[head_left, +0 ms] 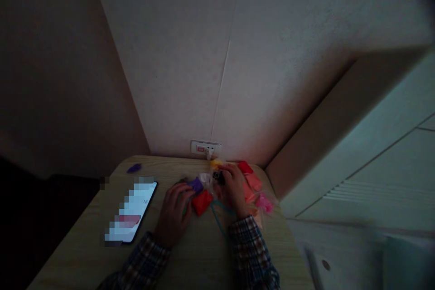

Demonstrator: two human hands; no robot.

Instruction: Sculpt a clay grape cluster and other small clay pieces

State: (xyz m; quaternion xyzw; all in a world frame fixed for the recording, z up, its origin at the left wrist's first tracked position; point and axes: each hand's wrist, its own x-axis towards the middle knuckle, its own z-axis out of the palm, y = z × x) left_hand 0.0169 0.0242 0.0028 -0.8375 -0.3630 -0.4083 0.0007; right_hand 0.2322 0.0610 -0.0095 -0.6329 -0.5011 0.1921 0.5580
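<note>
In the head view, my left hand (174, 210) lies over the left side of a pile of small coloured packets, its fingers loosely bent and a little apart. Against its fingertips are a purple packet (195, 185) and a red packet (203, 202); a bit of green shows under the fingers. My right hand (234, 186) reaches to the back of the pile, fingers closed at a small black packet (219, 176). Beside it are a yellow packet (216, 163) and a clear bag with white contents (205, 180). The dim light hides finer detail.
A lit phone (136, 213) lies on the wooden table (84, 235) at left, with a small purple piece (134, 168) behind it. Coral packets (253, 181) and a pink bag (265, 203) lie at right. A wall socket (201, 147) holds a plug. A turquoise strip (218, 218) lies between my hands.
</note>
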